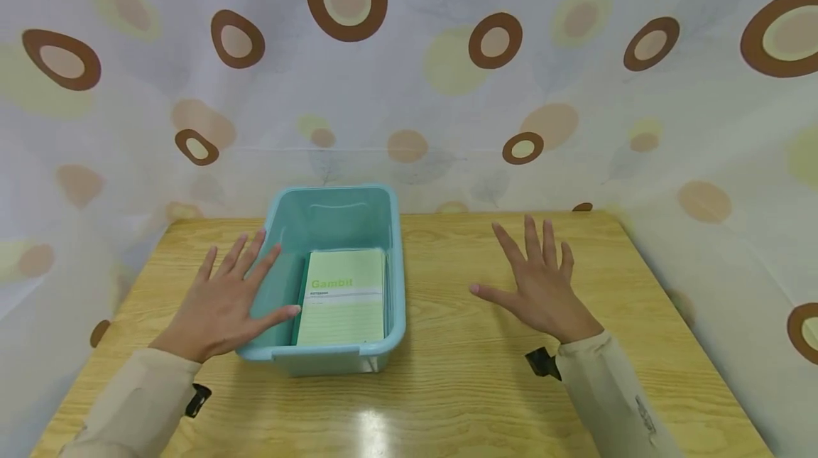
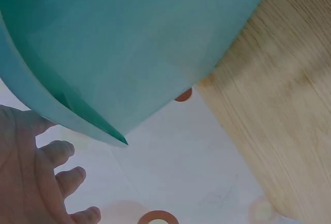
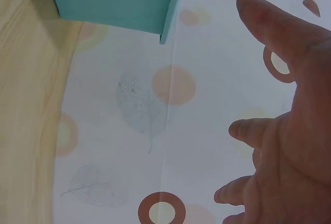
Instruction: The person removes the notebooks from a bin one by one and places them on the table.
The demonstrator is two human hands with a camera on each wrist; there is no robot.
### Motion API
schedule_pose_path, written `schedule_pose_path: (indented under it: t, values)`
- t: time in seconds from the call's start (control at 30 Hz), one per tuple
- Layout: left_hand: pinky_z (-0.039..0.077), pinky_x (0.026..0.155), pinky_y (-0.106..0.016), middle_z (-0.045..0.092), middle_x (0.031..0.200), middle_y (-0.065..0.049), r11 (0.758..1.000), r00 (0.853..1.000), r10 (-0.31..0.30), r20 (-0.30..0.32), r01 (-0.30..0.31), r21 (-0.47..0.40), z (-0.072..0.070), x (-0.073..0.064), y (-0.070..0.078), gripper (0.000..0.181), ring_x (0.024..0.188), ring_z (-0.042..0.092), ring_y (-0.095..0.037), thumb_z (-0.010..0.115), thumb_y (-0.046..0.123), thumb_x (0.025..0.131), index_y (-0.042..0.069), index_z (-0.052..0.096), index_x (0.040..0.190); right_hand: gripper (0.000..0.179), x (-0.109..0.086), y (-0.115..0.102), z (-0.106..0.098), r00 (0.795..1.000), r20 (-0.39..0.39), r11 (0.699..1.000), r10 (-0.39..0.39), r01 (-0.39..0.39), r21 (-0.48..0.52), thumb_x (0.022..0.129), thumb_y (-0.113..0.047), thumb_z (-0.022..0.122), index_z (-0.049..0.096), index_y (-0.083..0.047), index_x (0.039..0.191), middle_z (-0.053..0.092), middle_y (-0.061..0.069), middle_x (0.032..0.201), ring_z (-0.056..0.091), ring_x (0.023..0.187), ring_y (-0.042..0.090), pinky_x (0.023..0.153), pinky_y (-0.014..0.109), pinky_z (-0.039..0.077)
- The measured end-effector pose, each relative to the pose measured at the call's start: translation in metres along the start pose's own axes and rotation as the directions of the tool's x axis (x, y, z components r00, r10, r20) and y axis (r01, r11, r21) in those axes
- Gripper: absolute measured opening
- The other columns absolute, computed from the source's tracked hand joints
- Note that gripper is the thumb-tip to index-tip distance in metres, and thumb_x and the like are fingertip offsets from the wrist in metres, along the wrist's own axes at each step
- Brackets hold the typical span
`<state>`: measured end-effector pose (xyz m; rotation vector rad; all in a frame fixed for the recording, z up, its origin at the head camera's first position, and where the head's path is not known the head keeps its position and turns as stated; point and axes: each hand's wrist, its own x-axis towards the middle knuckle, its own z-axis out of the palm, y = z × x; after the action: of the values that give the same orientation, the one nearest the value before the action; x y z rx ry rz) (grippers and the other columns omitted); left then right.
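A light blue plastic bin (image 1: pixel 397 287) stands left of the middle of the table. Inside it lies a pale green notebook (image 1: pixel 345 316) with "Gambit" printed on its cover, on top of what look like more notebooks. My left hand (image 1: pixel 224 309) is spread over the bin's left side, its thumb overlapping the notebook's edge in the head view. In the left wrist view, the fingers (image 2: pixel 70 180) are beside the bin's rim, holding nothing. To the right of the bin, my right hand (image 1: pixel 543 287) hovers above the wood with fingers spread and nothing in it.
The wooden table (image 1: pixel 460 387) reaches back to a patterned cloth (image 1: pixel 409 89) that hangs behind and along both sides. Small black straps or mounts (image 1: pixel 542 363) show at both wrists, by the beige sleeves.
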<state>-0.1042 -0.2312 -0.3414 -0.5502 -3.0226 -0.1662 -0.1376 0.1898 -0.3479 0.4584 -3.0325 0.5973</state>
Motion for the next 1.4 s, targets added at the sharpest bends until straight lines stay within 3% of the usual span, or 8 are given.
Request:
schedule_pose_path:
  t: [0.47,0.83,1.1,1.4]
  values:
    - [0.005,0.112,-0.064,0.011,0.159,-0.022,0.998,0.996,-0.046,0.076,0.05,-0.05,0.011,0.004,-0.018,0.094,0.144,0.011,-0.044,0.047,0.067,0.088,0.002,0.024,0.152,0.095,0.04,-0.033,-0.01,0.997,0.031,0.998,-0.071,0.07,0.004,0.084,-0.066,0.055,0.012,-0.022,0.157,-0.015,0.02,0.158,-0.025,0.142,0.035,0.107,0.067,-0.01]
    - [0.005,0.113,-0.062,0.01,0.159,-0.021,0.995,0.994,-0.061,0.095,0.068,-0.07,0.014,0.006,-0.019,0.094,0.145,0.008,-0.043,0.05,0.061,0.089,-0.003,0.02,0.152,0.096,0.071,-0.072,-0.02,0.99,0.044,0.991,-0.133,0.133,-0.011,0.084,-0.066,0.056,0.011,-0.023,0.157,-0.011,0.018,0.16,-0.022,0.144,0.033,0.109,0.064,-0.009]
    - [0.006,0.113,-0.061,0.009,0.159,-0.023,0.996,0.994,-0.049,0.097,0.056,-0.068,0.014,0.009,-0.017,0.092,0.144,0.009,-0.043,0.053,0.052,0.091,-0.006,0.016,0.151,0.096,0.1,-0.102,-0.023,0.981,0.1,0.986,-0.165,0.164,0.013,0.083,-0.065,0.058,0.011,-0.027,0.157,-0.009,0.015,0.161,-0.02,0.145,0.032,0.111,0.062,-0.007]
    - [0.006,0.114,-0.06,0.007,0.158,-0.024,0.996,0.99,-0.059,0.131,0.068,-0.063,0.011,0.011,-0.016,0.091,0.145,0.008,-0.043,0.058,0.044,0.091,-0.009,0.013,0.15,0.092,0.136,-0.138,-0.011,0.959,0.186,0.977,-0.213,0.206,0.059,0.083,-0.064,0.058,0.014,-0.028,0.156,-0.001,0.012,0.162,-0.009,0.147,0.032,0.114,0.059,0.001]
